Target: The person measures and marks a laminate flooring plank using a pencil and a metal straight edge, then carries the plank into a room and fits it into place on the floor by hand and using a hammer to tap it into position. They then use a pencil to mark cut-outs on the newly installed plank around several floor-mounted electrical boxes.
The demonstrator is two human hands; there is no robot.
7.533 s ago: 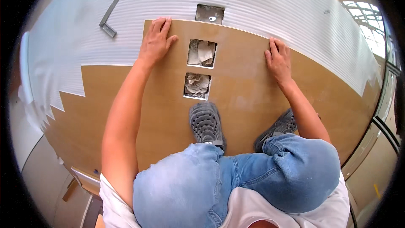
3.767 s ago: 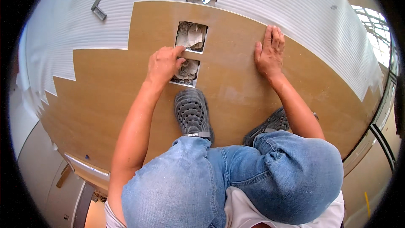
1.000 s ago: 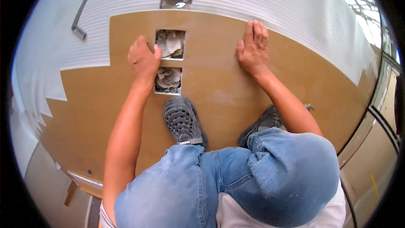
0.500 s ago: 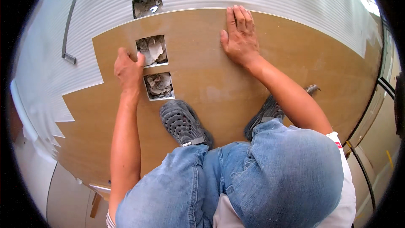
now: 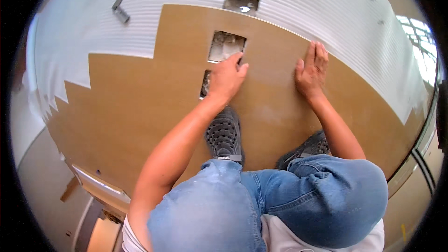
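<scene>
A large brown panel (image 5: 177, 84) spreads beneath me, with stepped edges at the left and square cutouts. At the lower right corner of the upper cutout (image 5: 227, 45), my left hand (image 5: 226, 80) has its fingers curled at the rim, gripping the panel there. It partly covers the lower cutout (image 5: 205, 84). Grey rubble and torn pale material show inside the openings. Flat on the panel rests my right hand (image 5: 311, 71), open, its fingertips at the far edge where the white ridged sheet (image 5: 298, 0) begins.
Another square hole (image 5: 241, 2) in the white sheet holds something shiny. An L-shaped grey tool (image 5: 122, 14) lies on the sheet at the far left. My dark perforated clogs (image 5: 224, 133) stand on the panel. A dark frame edge (image 5: 423, 170) runs along the right.
My left hand has moved from the upper cutout's left side to its lower right corner. My right hand stays flat at the panel's far edge. The view has turned and shifted left.
</scene>
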